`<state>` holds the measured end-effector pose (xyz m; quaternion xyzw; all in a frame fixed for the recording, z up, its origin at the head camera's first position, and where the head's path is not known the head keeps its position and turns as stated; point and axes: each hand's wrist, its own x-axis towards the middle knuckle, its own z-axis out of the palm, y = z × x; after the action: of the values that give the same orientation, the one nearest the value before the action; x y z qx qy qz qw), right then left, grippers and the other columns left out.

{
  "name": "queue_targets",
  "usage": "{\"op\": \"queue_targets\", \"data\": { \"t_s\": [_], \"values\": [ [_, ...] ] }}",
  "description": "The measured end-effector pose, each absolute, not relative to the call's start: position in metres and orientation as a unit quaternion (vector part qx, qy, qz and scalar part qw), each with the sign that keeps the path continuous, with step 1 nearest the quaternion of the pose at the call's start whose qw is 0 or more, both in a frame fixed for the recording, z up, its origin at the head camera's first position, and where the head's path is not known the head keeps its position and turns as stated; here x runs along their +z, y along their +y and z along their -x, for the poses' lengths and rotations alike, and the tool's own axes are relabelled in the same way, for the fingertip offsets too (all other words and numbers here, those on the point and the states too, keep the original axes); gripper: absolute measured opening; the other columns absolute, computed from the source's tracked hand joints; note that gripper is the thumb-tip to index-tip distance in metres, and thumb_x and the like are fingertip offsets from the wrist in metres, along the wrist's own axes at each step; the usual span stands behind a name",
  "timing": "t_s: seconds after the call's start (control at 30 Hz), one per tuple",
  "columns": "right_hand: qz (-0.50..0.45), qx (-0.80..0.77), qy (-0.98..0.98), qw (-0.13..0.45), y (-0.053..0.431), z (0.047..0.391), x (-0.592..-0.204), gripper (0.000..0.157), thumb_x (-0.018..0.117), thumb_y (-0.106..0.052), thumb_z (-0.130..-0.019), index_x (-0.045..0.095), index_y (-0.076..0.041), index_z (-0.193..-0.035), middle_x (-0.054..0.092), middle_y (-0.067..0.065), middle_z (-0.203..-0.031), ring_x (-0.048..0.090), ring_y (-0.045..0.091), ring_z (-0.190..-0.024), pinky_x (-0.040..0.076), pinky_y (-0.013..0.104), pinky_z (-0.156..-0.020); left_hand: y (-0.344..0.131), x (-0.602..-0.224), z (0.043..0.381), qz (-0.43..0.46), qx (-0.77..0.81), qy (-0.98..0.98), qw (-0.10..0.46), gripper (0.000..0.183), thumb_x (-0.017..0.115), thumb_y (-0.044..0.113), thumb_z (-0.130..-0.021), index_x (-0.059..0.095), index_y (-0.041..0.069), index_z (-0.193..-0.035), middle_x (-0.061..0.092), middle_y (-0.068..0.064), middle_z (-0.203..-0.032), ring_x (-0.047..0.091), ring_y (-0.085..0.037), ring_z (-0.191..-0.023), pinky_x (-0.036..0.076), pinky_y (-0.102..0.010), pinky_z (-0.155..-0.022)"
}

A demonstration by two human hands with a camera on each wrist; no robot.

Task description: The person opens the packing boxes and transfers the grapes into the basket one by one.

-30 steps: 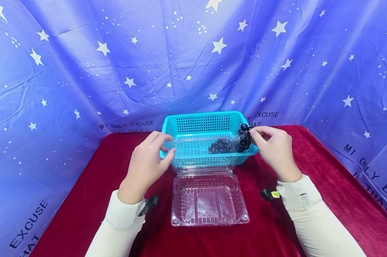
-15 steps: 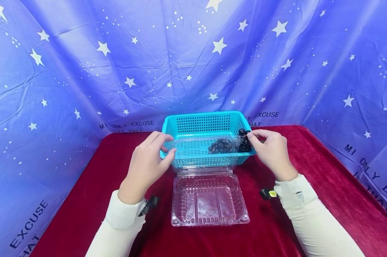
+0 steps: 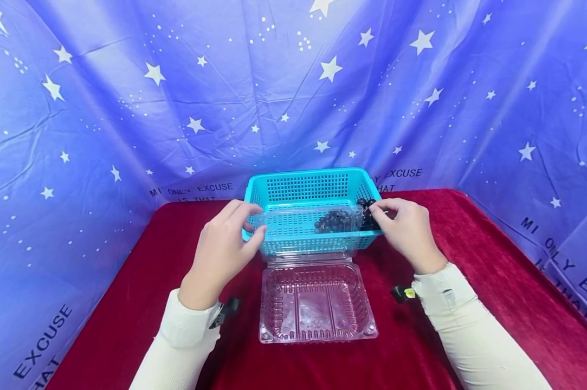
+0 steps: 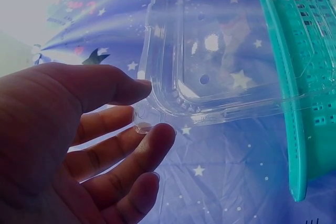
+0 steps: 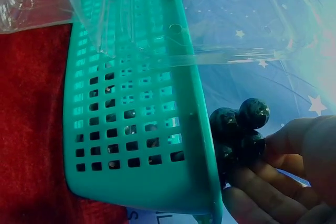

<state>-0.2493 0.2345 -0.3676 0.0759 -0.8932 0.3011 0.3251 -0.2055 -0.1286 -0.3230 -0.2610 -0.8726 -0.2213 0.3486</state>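
A clear plastic clamshell container (image 3: 317,304) lies opened on the table, its lid (image 4: 205,61) raised against the front of a turquoise basket (image 3: 308,187). My left hand (image 3: 227,241) holds the lid's left corner between thumb and fingers. At the basket's right end, my right hand (image 3: 406,234) pinches the top of a bunch of black grapes (image 5: 231,129). This bunch hangs at the inner side of the front wall, its lower part hidden. More dark grapes (image 3: 334,221) lie in the basket, seen through the lid.
The table has a dark red velvet cloth (image 3: 176,271). A blue curtain with white stars (image 3: 254,97) hangs close behind the basket and along both sides.
My right hand has moved left and slightly down, carrying the grape bunch lower into the basket's right end. The left hand and the lid have stayed in place.
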Motion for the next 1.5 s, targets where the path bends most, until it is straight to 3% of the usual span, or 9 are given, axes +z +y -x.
{"op": "queue_targets", "data": {
  "t_s": [0.27,0.4,0.5,0.77,1.0,1.07,1.13,1.23,1.5],
  "values": [
    [-0.110,0.285,-0.889,0.339,0.230,0.251,-0.373,0.011,0.075,-0.017,-0.091,0.083,-0.010,-0.095,0.079,0.010,-0.094,0.069,0.025,-0.075,0.051,0.044,-0.072,-0.129,-0.323,0.205,0.265,-0.225,-0.871,0.346,0.028,0.080,0.015,-0.087,0.072,0.011,-0.114,0.069,-0.003,-0.105,0.073,-0.014,-0.077,0.056,-0.031,-0.056],
    [-0.127,0.279,-0.891,0.335,0.227,0.253,-0.376,0.011,0.074,-0.016,-0.092,0.083,-0.010,-0.096,0.078,0.008,-0.091,0.066,0.024,-0.072,0.050,0.042,-0.069,-0.129,-0.324,0.206,0.267,-0.226,-0.870,0.348,0.028,0.080,0.016,-0.087,0.072,0.010,-0.113,0.069,-0.003,-0.105,0.073,-0.014,-0.077,0.056,-0.033,-0.056],
    [-0.129,0.277,-0.895,0.324,0.226,0.254,-0.378,0.014,0.073,-0.018,-0.095,0.082,-0.010,-0.102,0.078,0.008,-0.093,0.062,0.025,-0.070,0.047,0.040,-0.068,-0.129,-0.324,0.206,0.268,-0.227,-0.869,0.349,0.029,0.080,0.016,-0.086,0.071,0.010,-0.113,0.069,-0.003,-0.105,0.073,-0.014,-0.077,0.056,-0.033,-0.056],
    [-0.139,0.284,-0.906,0.281,0.226,0.256,-0.381,0.026,0.068,-0.017,-0.098,0.074,-0.010,-0.122,0.078,0.012,-0.113,0.073,0.030,-0.095,0.056,0.051,-0.084,-0.130,-0.325,0.206,0.269,-0.229,-0.867,0.350,0.029,0.080,0.016,-0.087,0.071,0.010,-0.114,0.070,-0.003,-0.105,0.072,-0.014,-0.076,0.056,-0.034,-0.056],
    [-0.147,0.260,-0.926,0.229,0.224,0.254,-0.381,0.035,0.059,-0.013,-0.099,0.066,-0.010,-0.133,0.073,0.015,-0.092,0.061,0.027,-0.068,0.052,0.046,-0.071,-0.129,-0.324,0.206,0.268,-0.227,-0.868,0.351,0.029,0.079,0.016,-0.087,0.071,0.009,-0.113,0.069,-0.003,-0.105,0.072,-0.014,-0.076,0.056,-0.033,-0.056],
    [-0.156,0.250,-0.931,0.216,0.224,0.254,-0.381,0.038,0.057,-0.015,-0.100,0.065,-0.009,-0.138,0.074,0.016,-0.100,0.068,0.030,-0.080,0.056,0.049,-0.080,-0.129,-0.324,0.206,0.267,-0.228,-0.869,0.349,0.029,0.079,0.016,-0.087,0.071,0.009,-0.114,0.069,-0.003,-0.106,0.073,-0.014,-0.076,0.056,-0.033,-0.056],
    [-0.171,0.241,-0.933,0.204,0.223,0.254,-0.383,0.041,0.057,-0.015,-0.101,0.063,-0.008,-0.141,0.073,0.018,-0.119,0.071,0.034,-0.105,0.055,0.053,-0.096,-0.129,-0.324,0.205,0.264,-0.227,-0.871,0.347,0.029,0.080,0.017,-0.087,0.071,0.010,-0.114,0.069,-0.003,-0.106,0.073,-0.014,-0.077,0.056,-0.033,-0.056],
    [-0.195,0.225,-0.935,0.194,0.222,0.256,-0.385,0.044,0.057,-0.015,-0.101,0.061,-0.006,-0.143,0.062,0.015,-0.145,0.055,0.035,-0.139,0.043,0.055,-0.115,-0.129,-0.324,0.205,0.261,-0.223,-0.874,0.344,0.029,0.079,0.017,-0.088,0.071,0.011,-0.115,0.069,-0.003,-0.107,0.073,-0.013,-0.077,0.056,-0.032,-0.057],
    [-0.228,0.206,-0.935,0.177,0.220,0.255,-0.388,0.045,0.051,-0.012,-0.103,0.058,-0.008,-0.147,0.056,0.014,-0.152,0.048,0.036,-0.145,0.036,0.056,-0.120,-0.129,-0.324,0.206,0.265,-0.227,-0.870,0.347,0.028,0.079,0.017,-0.087,0.071,0.010,-0.114,0.069,-0.003,-0.106,0.073,-0.014,-0.077,0.056,-0.033,-0.056]
  ]
}}
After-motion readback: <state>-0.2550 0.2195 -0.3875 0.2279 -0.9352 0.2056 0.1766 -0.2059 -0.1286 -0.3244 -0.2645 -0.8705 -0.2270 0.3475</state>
